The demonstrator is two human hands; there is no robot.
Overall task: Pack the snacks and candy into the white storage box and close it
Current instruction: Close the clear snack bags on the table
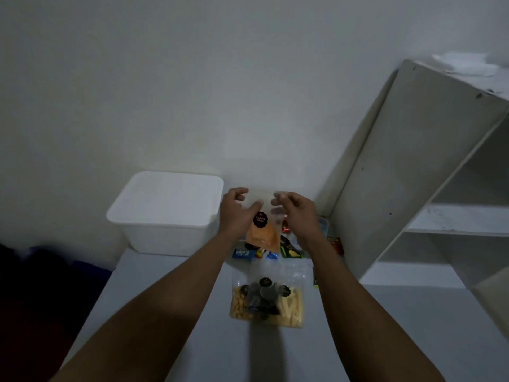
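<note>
Both hands held clear pouch w/ orange snack (261,232) above desk (170,299), L hand (237,213) grip clamped on its L edge, R hand (297,213) grip on R edge, white storage box (168,213) lid on at L by wall, other snack bags (268,301) nearer cam.

The right hand (296,216) is blurred at the fingertips, so its grip on the clear pouch (261,224) cannot be told. The pouch's round label (260,219) is too small to read. Behind the pouch and both wrists, a heap of small wrappers (264,253) is mostly hidden; only 1 blue wrapper (244,254) shows part of a word. The white box (168,210) has its lid on, hiding the inside. The shelf unit (429,172) runs off the right edge.
</note>
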